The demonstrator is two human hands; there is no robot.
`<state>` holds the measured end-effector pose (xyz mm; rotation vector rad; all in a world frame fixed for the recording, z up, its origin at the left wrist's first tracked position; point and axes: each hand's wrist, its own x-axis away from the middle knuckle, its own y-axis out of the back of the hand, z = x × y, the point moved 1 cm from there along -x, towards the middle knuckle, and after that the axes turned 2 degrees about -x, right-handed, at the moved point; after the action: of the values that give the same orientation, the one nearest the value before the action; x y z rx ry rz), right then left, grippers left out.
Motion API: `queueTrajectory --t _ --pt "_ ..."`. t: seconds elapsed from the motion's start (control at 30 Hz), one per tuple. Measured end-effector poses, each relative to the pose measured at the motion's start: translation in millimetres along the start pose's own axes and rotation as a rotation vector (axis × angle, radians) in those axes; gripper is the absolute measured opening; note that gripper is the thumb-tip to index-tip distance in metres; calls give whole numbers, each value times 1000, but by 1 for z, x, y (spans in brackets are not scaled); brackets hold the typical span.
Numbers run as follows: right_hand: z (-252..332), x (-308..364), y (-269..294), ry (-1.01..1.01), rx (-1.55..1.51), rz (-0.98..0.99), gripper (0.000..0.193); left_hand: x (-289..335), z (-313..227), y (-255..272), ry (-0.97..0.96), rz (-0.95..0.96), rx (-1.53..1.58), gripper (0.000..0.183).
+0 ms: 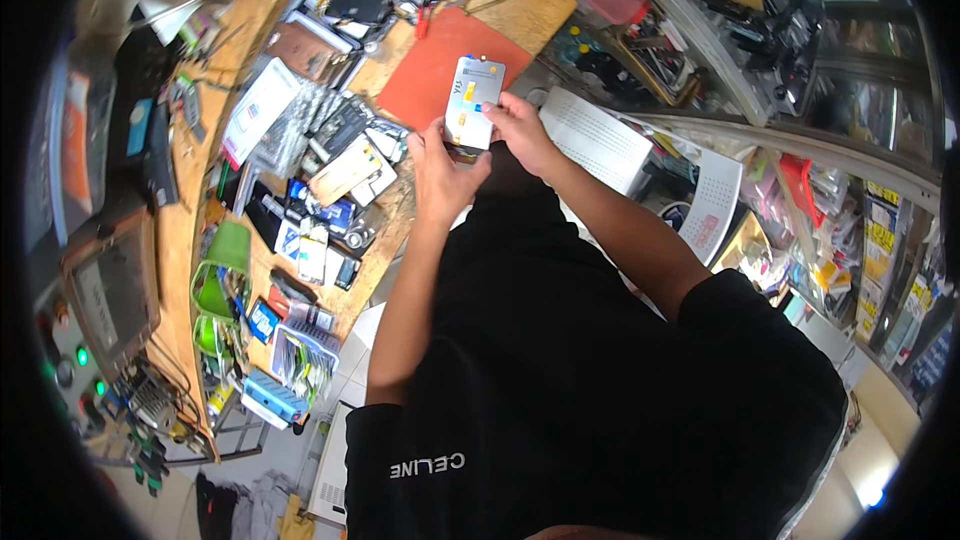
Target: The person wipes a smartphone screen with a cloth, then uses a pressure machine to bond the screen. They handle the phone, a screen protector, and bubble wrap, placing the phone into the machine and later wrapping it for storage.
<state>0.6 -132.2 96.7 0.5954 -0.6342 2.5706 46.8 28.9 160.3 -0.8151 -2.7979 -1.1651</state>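
Both hands hold a flat, silver, phone-sized panel upright in front of my body. It has yellow-orange stickers, dark handwriting and a small blue patch on its face. My left hand is closed on the lower left corner, with its thumb along the bottom edge. On the panel's right side, my right hand grips the edge, its fingertips close to the blue patch. Beyond the panel lies a reddish-orange mat on the wooden workbench. The panel's far side is hidden.
Phones, loose parts and a clear plastic bag crowd the bench to the left. Green cups and a basket stand nearer. A red-handled tool lies by the mat. White perforated panels and packed shelves are at right.
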Motion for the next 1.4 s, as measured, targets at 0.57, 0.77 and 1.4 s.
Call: queueTrajectory --t 0.57,0.77,1.4 --pt "78 77 -105 103 99 329 25 88 -9 88 151 62 916 8" --pt "75 76 -100 119 119 380 30 97 -15 82 208 -14 853 15" --pt "76 -32 113 90 163 -80 35 31 -11 63 315 142 877 27"
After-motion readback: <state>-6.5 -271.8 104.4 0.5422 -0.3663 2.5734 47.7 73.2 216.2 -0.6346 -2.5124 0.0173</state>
